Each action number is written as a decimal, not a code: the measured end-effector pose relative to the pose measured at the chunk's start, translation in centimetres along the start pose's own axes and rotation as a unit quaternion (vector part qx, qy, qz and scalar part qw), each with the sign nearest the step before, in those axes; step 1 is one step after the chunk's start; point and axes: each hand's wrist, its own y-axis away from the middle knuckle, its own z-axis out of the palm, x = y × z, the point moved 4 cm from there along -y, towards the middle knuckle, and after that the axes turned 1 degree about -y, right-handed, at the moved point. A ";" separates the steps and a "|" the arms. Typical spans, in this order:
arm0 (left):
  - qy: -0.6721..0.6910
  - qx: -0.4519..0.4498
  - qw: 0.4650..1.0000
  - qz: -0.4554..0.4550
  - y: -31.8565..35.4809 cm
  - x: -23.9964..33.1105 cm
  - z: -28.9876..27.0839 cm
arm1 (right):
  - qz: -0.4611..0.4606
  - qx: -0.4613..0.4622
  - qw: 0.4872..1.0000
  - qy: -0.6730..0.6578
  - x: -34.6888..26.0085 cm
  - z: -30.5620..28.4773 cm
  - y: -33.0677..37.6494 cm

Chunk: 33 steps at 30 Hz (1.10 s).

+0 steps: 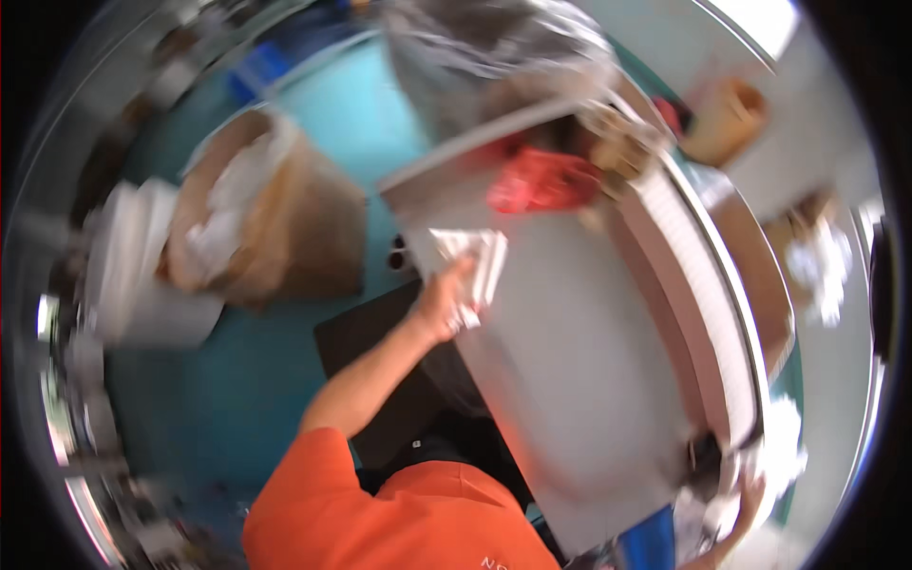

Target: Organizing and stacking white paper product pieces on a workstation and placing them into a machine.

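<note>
My left hand (445,299) is closed around a flat, folded white bundle (489,261) with layered edges, paper or cloth; I cannot tell which. It is held over the left edge of a grey worktable (579,351). My right hand (749,499) is at the lower right, beside a crumpled white mass (784,442) near the table's near right corner. Motion smears its fingers, and whether it grips anything is unclear. A small dark object (703,456) lies close to that hand. At the table's far end sits a crumpled red plastic bag (541,180).
A raised pale ledge (698,290) runs along the table's right side. Left of the table, a large cardboard box (318,209) with a white liner stands on the green floor (247,399), beside white containers (133,266). A grey plastic-covered bundle (494,57) stands beyond the table.
</note>
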 end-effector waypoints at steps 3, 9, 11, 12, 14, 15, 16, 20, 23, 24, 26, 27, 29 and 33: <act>-0.079 0.091 0.984 0.130 0.6 16.9 -13.5 | 0.018 -0.061 0.992 0.105 -12.2 3.9 4.0; 0.121 0.341 0.794 0.488 11.2 42.3 -27.4 | 0.050 -0.101 0.987 -0.118 -11.9 2.0 5.9; 0.191 0.347 0.742 0.541 13.4 47.0 -30.3 | 0.062 -0.137 0.965 -0.217 -9.0 4.0 5.4; 0.183 0.348 0.723 0.568 13.0 47.9 -30.5 | 0.066 -0.136 0.964 -0.219 -9.9 3.7 5.0; 0.253 0.245 0.776 0.524 11.2 50.1 -30.3 | -0.043 -0.113 0.975 -0.185 -11.5 3.3 5.3; 0.246 0.169 0.804 0.514 9.8 49.8 -29.8 | -0.090 -0.090 0.978 -0.162 -12.6 3.9 4.3; 0.149 0.121 0.844 0.500 6.5 46.2 -26.5 | -0.115 -0.038 0.985 -0.122 -13.6 3.0 4.8; -0.166 -0.098 0.958 0.212 0.1 23.0 -11.6 | -0.335 0.095 0.904 0.249 -22.8 13.2 7.7; -0.201 -0.232 0.952 -0.004 -1.6 3.0 -2.5 | -0.276 0.045 0.958 0.067 -36.4 26.6 7.6; -0.139 -0.229 0.960 -0.078 -2.0 -2.2 -2.1 | -0.148 -0.099 0.973 -0.144 -41.1 29.2 10.7; -0.247 -0.222 0.941 -0.070 0.3 -9.7 5.6 | -0.119 -0.117 0.919 -0.358 -40.3 31.3 11.0; -0.252 -0.225 0.941 -0.034 1.3 -10.8 7.4 | -0.066 -0.151 0.894 -0.417 -41.1 32.7 12.6; -0.216 -0.245 0.945 0.019 3.4 -12.6 10.1 | -0.014 -0.261 0.779 -0.570 -40.7 34.1 14.4; -0.178 -0.243 0.951 0.063 5.5 -12.8 12.2 | -0.006 -0.311 0.671 -0.673 -38.0 35.6 15.2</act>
